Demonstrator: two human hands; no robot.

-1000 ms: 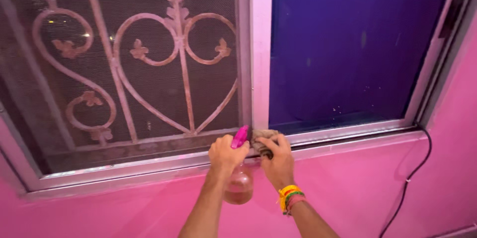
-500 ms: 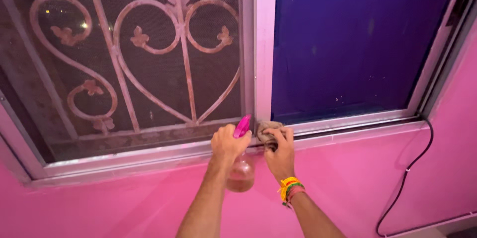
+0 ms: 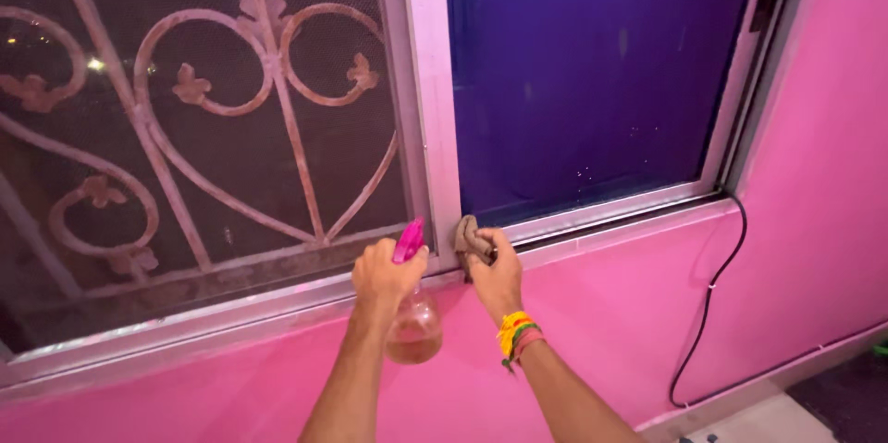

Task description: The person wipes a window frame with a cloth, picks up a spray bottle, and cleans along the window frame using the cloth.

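We see our left hand (image 3: 384, 274) wrapped around the neck of a spray bottle (image 3: 413, 323), fingers closed on it; its pink trigger head (image 3: 408, 239) pokes up above the knuckles and its clear round body, holding a pale brownish liquid, hangs below the fist. The hand covers the neck itself, so we cannot make out how the trigger is pressed.

Just to the right of that hand, our right hand (image 3: 496, 276) grips a small brown cloth (image 3: 467, 239), bunched against the foot of the window frame's upright post (image 3: 430, 101). Most of the cloth is tucked under the fingers; only a crumpled corner shows above them. Coloured bands (image 3: 516, 334) sit on the wrist below.

Above and left of the left hand, a curled metal grille (image 3: 268, 82) stands before a dark mesh; what lies behind is too dim to read, and the grille is cut off at the picture's edges. Above the right hand is a blue glass pane (image 3: 592, 73). Far right of it, a black cable (image 3: 712, 295) runs down the pink wall (image 3: 629, 313), its upper end hidden under the sill.
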